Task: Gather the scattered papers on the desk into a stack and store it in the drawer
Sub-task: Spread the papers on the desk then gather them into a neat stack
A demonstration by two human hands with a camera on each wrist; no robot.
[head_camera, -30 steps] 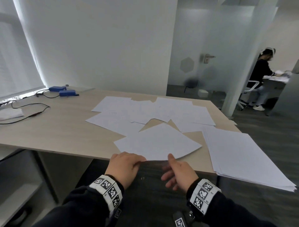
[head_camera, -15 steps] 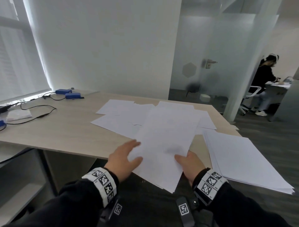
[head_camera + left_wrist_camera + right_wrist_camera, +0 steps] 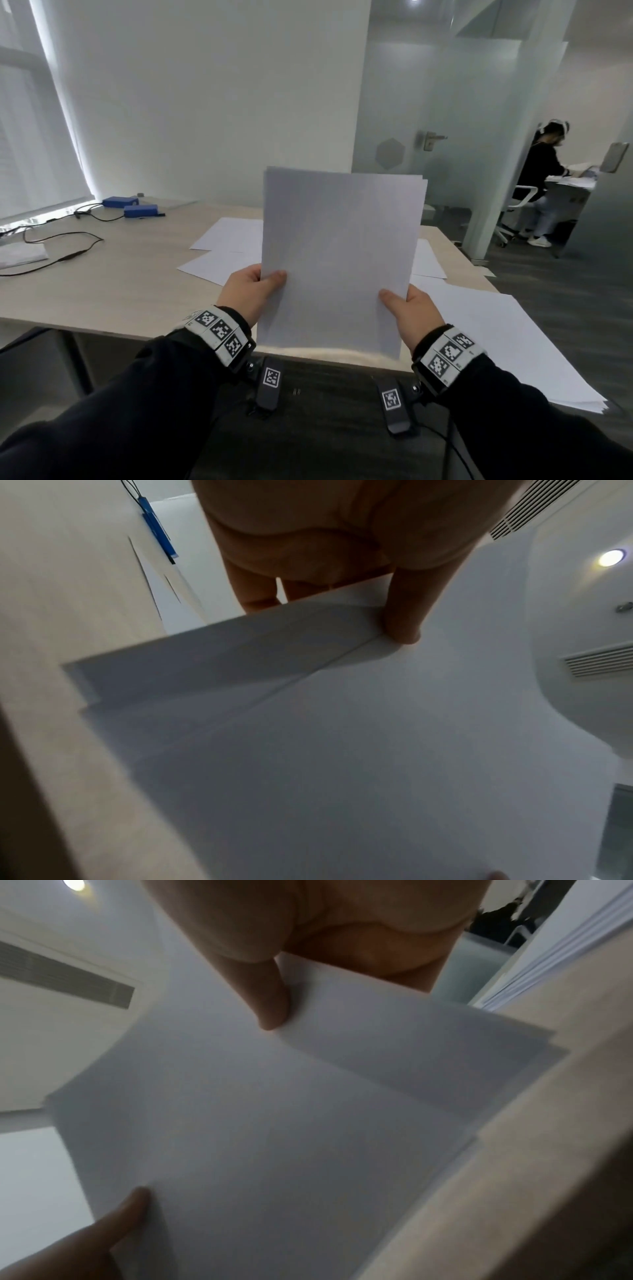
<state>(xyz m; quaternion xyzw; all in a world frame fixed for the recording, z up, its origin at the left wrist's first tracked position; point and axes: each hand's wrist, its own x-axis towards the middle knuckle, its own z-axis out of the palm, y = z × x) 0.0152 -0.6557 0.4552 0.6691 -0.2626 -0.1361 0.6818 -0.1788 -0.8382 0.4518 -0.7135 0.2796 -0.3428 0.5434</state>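
Observation:
I hold a thin bundle of white papers upright over the near edge of the wooden desk. My left hand pinches its left edge, thumb on the front. My right hand pinches its right edge the same way. The left wrist view shows the bundle with my thumb pressed on it; the right wrist view shows it under the right thumb. More loose sheets lie scattered on the desk behind. A thicker paper stack overhangs the desk's right corner.
Two blue boxes with black cables sit at the desk's far left, beside a white pad. A person sits at another desk beyond the glass partition at right. Dark floor lies below the desk's near edge.
Both hands drew the nearest sheets off the desk's front edge, lifted them and turned them upright. The left hand went from resting on the paper to pinching its edge.

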